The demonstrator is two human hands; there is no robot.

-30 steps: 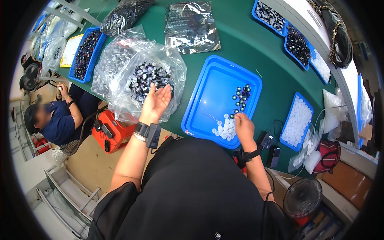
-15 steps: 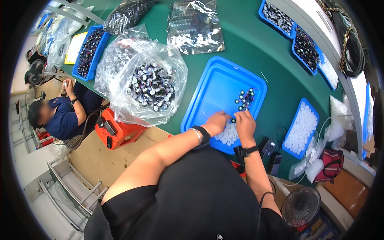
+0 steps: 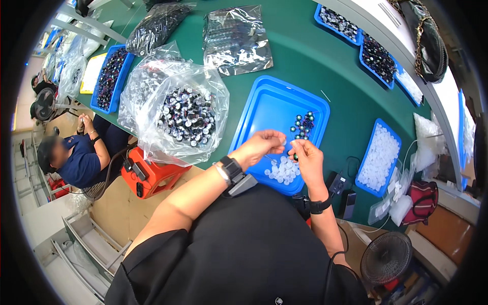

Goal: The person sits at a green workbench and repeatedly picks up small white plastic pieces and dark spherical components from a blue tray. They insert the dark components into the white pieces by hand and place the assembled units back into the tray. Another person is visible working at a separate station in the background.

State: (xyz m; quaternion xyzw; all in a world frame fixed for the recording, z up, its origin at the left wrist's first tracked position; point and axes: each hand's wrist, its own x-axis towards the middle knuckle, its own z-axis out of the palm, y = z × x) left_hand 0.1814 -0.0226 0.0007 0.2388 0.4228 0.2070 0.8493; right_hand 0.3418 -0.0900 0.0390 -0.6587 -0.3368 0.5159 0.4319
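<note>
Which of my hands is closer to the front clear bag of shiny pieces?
Left: your left hand is right of the bag; your right hand is beyond it, farther right.

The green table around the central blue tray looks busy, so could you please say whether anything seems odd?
A thin pale strip lies loose on the green table, just outside the central tray, and looks stray, whereas the nearby dark beads are inside.

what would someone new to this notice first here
Probably the bright blue tray before the person, with the left hand and right hand over it, dark shiny beads toward its far right and whitish pieces nearer. Then the clear bag of small glossy pieces, left of the tray, and the red stool at the person's left.
</note>
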